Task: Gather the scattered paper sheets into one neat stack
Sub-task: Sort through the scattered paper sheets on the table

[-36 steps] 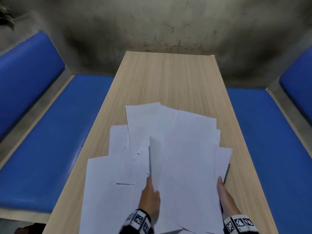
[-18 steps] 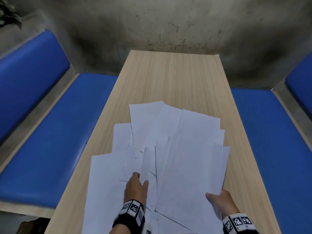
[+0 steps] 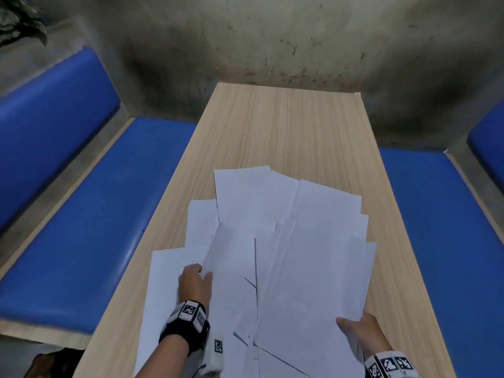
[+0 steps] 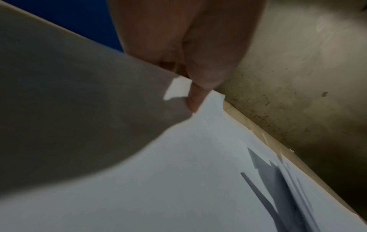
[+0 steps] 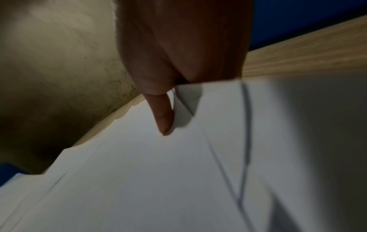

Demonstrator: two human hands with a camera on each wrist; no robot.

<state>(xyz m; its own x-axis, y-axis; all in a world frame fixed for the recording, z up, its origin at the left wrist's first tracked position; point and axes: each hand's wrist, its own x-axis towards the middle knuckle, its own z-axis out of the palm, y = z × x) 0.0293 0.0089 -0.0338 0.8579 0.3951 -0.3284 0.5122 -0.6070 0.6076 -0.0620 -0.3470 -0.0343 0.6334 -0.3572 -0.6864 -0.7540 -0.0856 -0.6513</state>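
In the head view we see the sheets (image 3: 272, 241) fanned across the lower centre of the frame on the near half of the worktop (image 3: 286, 126), overlapping at many angles, nowhere near one stack. Our left hand (image 3: 195, 282) sits at lower left, fingers tucked under the left edge of a raised sheet with the thumb on top; our right hand (image 3: 360, 334) at lower right holds the near right corner of the bundle, thumb over it. Blue benches (image 3: 81, 214) flank the worktop on both sides. In the left wrist view, the left hand (image 4: 188, 55) fills the upper centre, its fingers (image 4: 195, 100) pinching a sheet that bows and curls beneath, with the rest of the sheets (image 4: 198, 180) spread over the lower frame. In the right wrist view, the right hand (image 5: 178, 47) hangs from the top, thumb lying on the sheets (image 5: 158, 180) and the other fingers hidden under the edge, so it is closed on the paper. We judge the paper light, limp and slippery sheet on sheet; it will sag if held by one corner, so we should take it by opposite long edges and tap the edges square on the worktop.
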